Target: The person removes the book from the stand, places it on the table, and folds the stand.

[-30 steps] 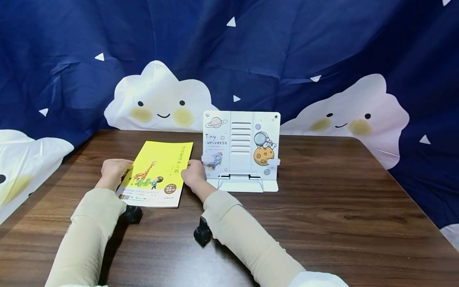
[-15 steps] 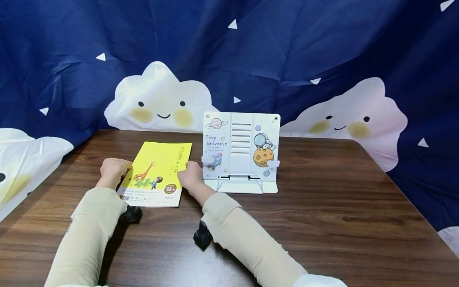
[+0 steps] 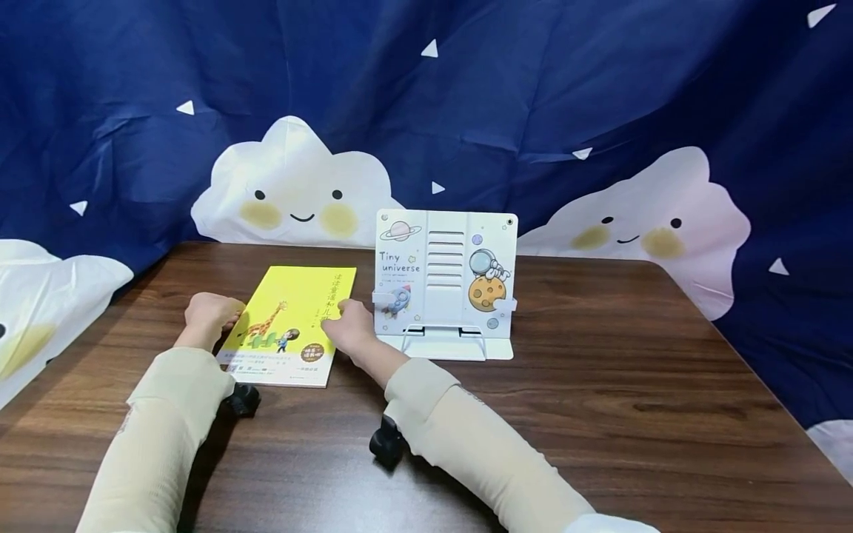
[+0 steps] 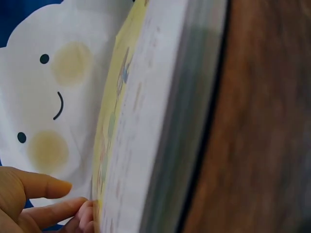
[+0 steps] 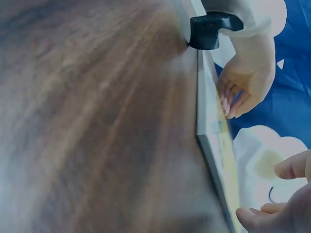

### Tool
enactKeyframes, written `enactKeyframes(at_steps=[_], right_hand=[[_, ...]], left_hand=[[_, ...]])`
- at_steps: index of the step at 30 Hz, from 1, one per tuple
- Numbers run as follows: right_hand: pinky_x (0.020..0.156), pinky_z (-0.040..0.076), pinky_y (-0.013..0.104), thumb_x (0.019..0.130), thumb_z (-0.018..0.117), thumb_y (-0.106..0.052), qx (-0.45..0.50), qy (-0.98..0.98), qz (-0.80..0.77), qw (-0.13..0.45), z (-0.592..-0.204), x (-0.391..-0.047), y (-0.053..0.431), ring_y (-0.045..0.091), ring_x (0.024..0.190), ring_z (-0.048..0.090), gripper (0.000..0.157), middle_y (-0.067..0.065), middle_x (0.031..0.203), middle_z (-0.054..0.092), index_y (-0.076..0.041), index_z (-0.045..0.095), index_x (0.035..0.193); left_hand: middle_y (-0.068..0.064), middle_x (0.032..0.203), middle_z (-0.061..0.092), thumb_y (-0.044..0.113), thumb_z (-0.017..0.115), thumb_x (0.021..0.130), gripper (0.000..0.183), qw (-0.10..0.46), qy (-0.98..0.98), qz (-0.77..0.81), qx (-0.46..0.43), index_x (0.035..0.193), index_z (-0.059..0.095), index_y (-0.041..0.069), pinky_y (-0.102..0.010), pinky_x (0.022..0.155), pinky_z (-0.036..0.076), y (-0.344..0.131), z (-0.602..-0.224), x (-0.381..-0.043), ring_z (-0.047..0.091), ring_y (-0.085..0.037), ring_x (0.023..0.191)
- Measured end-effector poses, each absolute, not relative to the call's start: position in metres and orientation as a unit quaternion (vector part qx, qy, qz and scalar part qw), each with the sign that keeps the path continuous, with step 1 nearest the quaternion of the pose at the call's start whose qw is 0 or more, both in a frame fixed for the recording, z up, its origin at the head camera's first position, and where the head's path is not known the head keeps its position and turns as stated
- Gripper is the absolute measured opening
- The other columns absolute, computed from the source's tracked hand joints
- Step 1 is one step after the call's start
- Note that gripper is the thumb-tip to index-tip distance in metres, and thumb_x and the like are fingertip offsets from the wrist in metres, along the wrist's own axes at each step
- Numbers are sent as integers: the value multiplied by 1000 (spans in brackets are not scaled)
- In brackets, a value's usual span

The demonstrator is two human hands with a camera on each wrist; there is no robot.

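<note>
— Item one, your book (image 3: 293,307)?
— Yellow, flat on the table (image 3: 600,414), between your left hand (image 3: 208,314) and your right hand (image 3: 353,329), to the left of the stand (image 3: 445,281).
— Condition of the left?
— Released; you have it at the book's left edge, fingers bent against the side, thumb standing clear.
— And the right?
— Released too; at the right edge, one fingertip by the book, contact hard to tell, thumb raised.
— Remaining stock before you?
— Stand: white, upright, marked "Tiny universe". Curtain (image 3: 426,96): blue, with smiling clouds (image 3: 300,185). Sleeves (image 3: 480,444): two, beige, yours, a black device (image 3: 388,443) under each.
</note>
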State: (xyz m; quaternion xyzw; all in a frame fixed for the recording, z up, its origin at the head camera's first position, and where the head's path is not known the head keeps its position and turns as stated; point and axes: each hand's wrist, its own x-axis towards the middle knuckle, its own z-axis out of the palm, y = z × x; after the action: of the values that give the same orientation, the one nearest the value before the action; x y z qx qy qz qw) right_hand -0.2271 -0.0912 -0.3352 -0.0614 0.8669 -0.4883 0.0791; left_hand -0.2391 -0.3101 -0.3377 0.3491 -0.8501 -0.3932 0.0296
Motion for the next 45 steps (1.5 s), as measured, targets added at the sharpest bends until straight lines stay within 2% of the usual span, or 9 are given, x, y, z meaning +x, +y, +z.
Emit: enactKeyframes(at_steps=[4,10,19,24,28,32,36,40,45], right_hand=[[84,39,28,79,59,-13,-106,869,-478,69,-323,-223,-85,20,105,46,45,13,117,49,4,46,119],[81,40,28,79,59,-15,-145,875,-460,52,-304,-220,-71,21,100,50,45,13,113,51,3,47,118],[77,42,27,80,57,-15,-188,867,-460,35,-284,-223,-44,21,96,50,45,14,107,54,3,45,120],[76,41,25,80,56,-16,-201,869,-453,12,-274,-226,-28,19,95,50,45,12,106,54,2,45,120],[77,42,26,81,56,-16,-204,873,-444,-4,-266,-229,-16,22,95,51,45,13,106,54,2,45,120],[78,41,27,81,57,-16,-199,868,-456,-13,-263,-232,-6,24,95,51,44,14,105,55,2,46,120],[79,41,26,81,58,-14,-192,863,-466,-25,-262,-235,4,22,94,52,43,14,105,56,3,47,119],[80,41,27,81,58,-16,-176,868,-464,-36,-262,-236,19,22,94,53,43,14,106,56,2,48,118],[82,40,29,81,57,-17,-170,872,-457,-51,-261,-236,39,24,95,52,42,15,108,55,2,48,118]], left_hand=[[3,45,50,19,58,70,19,32,-862,-395,316,78,57,2,-23,44,43,-325,-352,-247,47,-9,37],[1,57,56,27,58,74,27,67,-894,-357,264,85,61,2,-26,47,42,-345,-373,-263,49,-13,48],[-4,73,60,16,57,75,44,19,-840,-482,248,112,49,-7,-27,57,47,-297,-309,-235,56,-7,55],[-7,83,59,15,54,79,45,15,-837,-507,207,117,46,-8,-24,58,46,-275,-289,-230,56,-6,60],[-19,105,52,18,52,82,45,9,-841,-516,161,117,44,-9,-27,67,45,-262,-281,-231,57,-16,78],[-24,117,44,23,50,85,48,-5,-835,-538,113,121,41,-7,-32,78,42,-253,-273,-229,50,-27,98],[-23,122,42,24,50,86,50,-12,-816,-570,97,126,38,-4,-33,85,38,-244,-263,-227,53,-20,94],[-21,123,42,22,51,86,49,-11,-796,-598,94,126,38,-3,-32,84,39,-230,-259,-229,55,-11,84],[-20,122,43,18,52,86,45,-5,-775,-625,97,124,41,-3,-31,85,39,-213,-261,-231,50,-24,100]])
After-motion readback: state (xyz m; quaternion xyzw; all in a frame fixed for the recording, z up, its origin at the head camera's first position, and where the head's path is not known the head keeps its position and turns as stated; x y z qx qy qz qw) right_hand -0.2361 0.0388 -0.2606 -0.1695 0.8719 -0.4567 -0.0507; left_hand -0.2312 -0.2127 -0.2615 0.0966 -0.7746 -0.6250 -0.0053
